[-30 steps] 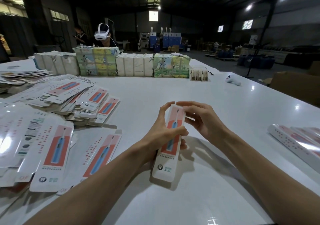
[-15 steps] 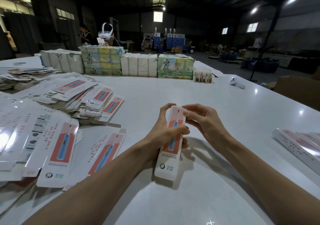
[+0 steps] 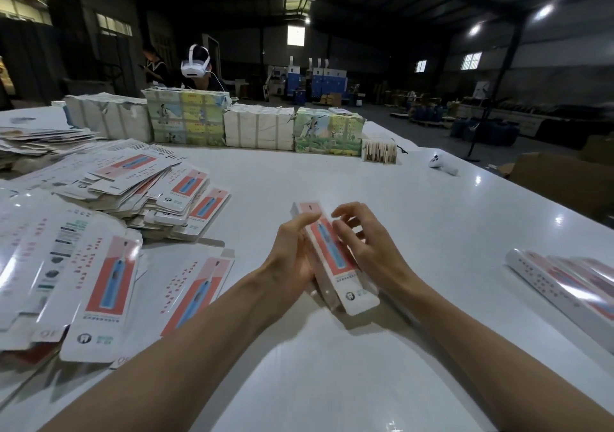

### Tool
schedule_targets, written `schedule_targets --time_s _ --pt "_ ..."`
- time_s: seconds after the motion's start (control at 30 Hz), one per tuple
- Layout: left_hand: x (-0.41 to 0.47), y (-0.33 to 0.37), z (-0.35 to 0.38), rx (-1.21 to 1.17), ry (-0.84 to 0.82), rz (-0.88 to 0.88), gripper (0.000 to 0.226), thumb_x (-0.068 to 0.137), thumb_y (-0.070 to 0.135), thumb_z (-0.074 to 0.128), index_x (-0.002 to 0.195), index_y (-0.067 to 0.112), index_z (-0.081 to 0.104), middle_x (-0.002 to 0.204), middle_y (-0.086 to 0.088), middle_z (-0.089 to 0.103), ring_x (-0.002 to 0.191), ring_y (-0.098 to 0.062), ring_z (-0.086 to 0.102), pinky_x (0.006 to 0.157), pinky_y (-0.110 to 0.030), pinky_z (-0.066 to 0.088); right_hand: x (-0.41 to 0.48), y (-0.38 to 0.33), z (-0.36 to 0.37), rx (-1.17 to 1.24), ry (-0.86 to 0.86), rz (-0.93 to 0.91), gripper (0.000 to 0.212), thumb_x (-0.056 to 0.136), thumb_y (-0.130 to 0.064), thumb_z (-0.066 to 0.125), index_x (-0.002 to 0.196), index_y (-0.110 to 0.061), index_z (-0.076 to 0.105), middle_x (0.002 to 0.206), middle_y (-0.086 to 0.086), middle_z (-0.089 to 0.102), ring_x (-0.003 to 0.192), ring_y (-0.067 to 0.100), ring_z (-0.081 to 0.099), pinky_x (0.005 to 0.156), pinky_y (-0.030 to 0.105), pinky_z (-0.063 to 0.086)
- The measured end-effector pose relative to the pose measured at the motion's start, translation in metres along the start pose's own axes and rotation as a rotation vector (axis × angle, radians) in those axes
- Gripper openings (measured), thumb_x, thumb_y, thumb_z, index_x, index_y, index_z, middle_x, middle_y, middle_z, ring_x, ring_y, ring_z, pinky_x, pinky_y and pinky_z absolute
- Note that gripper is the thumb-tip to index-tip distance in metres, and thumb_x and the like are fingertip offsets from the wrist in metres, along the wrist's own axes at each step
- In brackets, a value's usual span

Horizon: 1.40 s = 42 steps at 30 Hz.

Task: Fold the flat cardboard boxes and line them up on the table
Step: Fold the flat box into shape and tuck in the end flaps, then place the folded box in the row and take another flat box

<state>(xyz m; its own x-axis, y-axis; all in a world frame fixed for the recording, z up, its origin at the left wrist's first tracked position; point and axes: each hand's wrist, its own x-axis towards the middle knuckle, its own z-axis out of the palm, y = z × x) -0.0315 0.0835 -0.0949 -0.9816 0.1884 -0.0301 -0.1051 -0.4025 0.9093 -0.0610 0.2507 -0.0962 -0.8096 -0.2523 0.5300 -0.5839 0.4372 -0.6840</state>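
White, glossy desk [image 3: 332, 381] carries everything here. Near its middle, a long slim white cardboard box with a red panel and blue toothbrush print [image 3: 327, 245] is folded into shape and sits between both hands, slanting from far left to near right. Whether its near end touches the desk cannot be told. The left grip [image 3: 292, 258] holds the box's left side, thumb lying along the top edge. The right grip [image 3: 368, 248] holds the right side with bent fingers across the face, index finger lifted, thumb hidden, somewhat blurred. A loose heap of flat printed box blanks [image 3: 109, 265] covers the near and middle left of the desk. At the right edge, well apart, lies a row of finished folded boxes [image 3: 564, 285] side by side. Paper-wrapped bundles [image 3: 255, 129] line the far edge.
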Motion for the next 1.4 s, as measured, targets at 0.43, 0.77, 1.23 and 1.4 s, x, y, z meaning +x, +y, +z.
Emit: schedule_targets --time_s 0.43,0.77,1.23,1.4 --pt "-0.006 0.013 0.006 -0.307 -0.095 -0.01 0.056 0.101 0.047 0.058 0.117 -0.007 0.06 0.087 -0.018 0.067 0.084 -0.034 0.071 0.077 -0.046 0.06 -0.018 -0.027 0.007 -0.359 -0.212 -0.022 0.071 0.098 -0.061 0.059 0.15 -0.014 0.049 0.124 -0.004 0.047 0.099 0.013 0.059 0.075 0.0 0.039" --pt "0.003 -0.015 0.017 0.285 -0.114 0.159 0.027 0.11 0.014 0.051 0.113 0.013 0.077 0.095 -0.013 0.073 0.094 -0.028 0.074 0.08 -0.03 0.062 -0.073 -0.015 -0.099 -0.756 -0.01 0.155 0.055 0.104 -0.031 0.063 0.154 -0.019 0.046 0.136 0.007 0.056 0.106 0.024 0.065 0.091 0.035 0.06" --pt "0.006 -0.02 0.014 0.508 -0.286 0.143 0.033 0.107 0.001 0.048 0.103 0.01 0.08 0.081 -0.011 0.068 0.076 -0.022 0.066 0.068 -0.029 0.058 -0.128 0.024 -0.185 -1.273 0.022 0.677 0.046 0.104 -0.024 0.059 0.148 -0.014 0.053 0.157 0.009 0.041 0.151 0.029 0.032 0.117 0.042 0.041" --pt "0.007 -0.021 0.013 0.56 -0.304 0.149 0.034 0.106 0.0 0.048 0.104 0.013 0.08 0.082 -0.008 0.069 0.077 -0.021 0.065 0.075 -0.032 0.054 -0.083 0.005 -0.149 -1.261 -0.015 0.518 0.037 0.104 -0.032 0.059 0.136 -0.013 0.059 0.155 0.01 0.044 0.148 0.029 0.034 0.115 0.041 0.039"
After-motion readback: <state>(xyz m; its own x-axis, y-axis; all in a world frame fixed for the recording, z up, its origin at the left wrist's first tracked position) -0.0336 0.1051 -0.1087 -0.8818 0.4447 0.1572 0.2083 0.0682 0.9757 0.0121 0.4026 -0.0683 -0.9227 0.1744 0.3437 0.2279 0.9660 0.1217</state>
